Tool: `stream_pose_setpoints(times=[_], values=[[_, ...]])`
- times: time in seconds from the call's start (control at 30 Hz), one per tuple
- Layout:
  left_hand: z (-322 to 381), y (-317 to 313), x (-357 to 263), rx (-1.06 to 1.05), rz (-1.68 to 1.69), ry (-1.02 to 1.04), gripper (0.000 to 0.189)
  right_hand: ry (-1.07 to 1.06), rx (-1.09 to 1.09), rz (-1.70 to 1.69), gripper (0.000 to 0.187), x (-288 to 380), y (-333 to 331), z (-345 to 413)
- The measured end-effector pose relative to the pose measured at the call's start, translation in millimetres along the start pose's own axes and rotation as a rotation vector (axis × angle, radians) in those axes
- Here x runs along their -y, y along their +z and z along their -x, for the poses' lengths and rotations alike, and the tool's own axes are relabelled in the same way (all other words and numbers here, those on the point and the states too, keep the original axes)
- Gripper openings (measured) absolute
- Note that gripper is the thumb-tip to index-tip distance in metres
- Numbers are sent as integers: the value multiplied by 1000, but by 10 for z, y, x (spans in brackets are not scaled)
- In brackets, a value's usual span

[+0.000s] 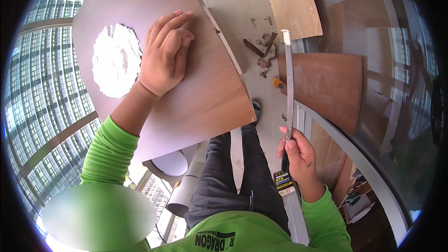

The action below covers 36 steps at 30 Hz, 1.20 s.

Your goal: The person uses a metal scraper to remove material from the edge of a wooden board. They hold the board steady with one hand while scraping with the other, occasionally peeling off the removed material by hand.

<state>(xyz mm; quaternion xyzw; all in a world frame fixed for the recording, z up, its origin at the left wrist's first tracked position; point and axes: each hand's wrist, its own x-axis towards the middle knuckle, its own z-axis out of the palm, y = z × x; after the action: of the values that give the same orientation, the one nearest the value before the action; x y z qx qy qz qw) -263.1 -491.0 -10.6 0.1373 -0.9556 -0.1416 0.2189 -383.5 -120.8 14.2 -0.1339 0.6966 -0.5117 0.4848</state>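
Observation:
A large wood-grain laminate panel (210, 101) lies tilted before me on the left. My left hand (166, 52) rests on its face with fingers bent and holds nothing. Beside that wrist is a roughly round, jagged-edged white patch (115, 61), too bright to tell whether it is paper or cloth. My right hand (299, 155) grips the dark handle of a long, flat metal file (289, 91). The file points away from me, apart from the panel, and its far tip is pale. The panel's near right edge (227, 50) shows a thin, pale core with a small dark nick.
Brown offcut strips (262, 47) and an orange bottle-like object (276, 83) lie on the floor. A plywood sheet (294, 3) and a brown board (325, 84) are on the right. The door frame (350, 140) curves past my right arm. An adhesive package (282, 181) sits below the file handle.

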Motion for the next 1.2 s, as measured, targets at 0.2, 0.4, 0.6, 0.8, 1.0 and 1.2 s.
stream_pose_setpoints(times=[0.2, 0.4, 0.6, 0.8, 1.0, 1.2], values=[[60, -31, 58, -77, 100, -112, 21, 102, 41, -4, 47, 92, 73, -505], [28, -2, 65, -148, 184, -252, 28, 36, 67, 91, 32, 465, 351, -649], [35, -7, 215, -208, 477, -485, 20, 197, 36, 124, 32, 1011, 647, -494], [-1125, -366, 948, -515, 921, -967, 37, 218, 13, 347, 38, 1707, 938, -765], [-1537, -2, 1902, -867, 843, -886, 29, 283, 55, 442, 25, 2445, 1631, -1626], [-1553, 43, 1869, -811, 1042, -931, 30, 354, 17, 548, 27, 2745, 1940, -2225]])
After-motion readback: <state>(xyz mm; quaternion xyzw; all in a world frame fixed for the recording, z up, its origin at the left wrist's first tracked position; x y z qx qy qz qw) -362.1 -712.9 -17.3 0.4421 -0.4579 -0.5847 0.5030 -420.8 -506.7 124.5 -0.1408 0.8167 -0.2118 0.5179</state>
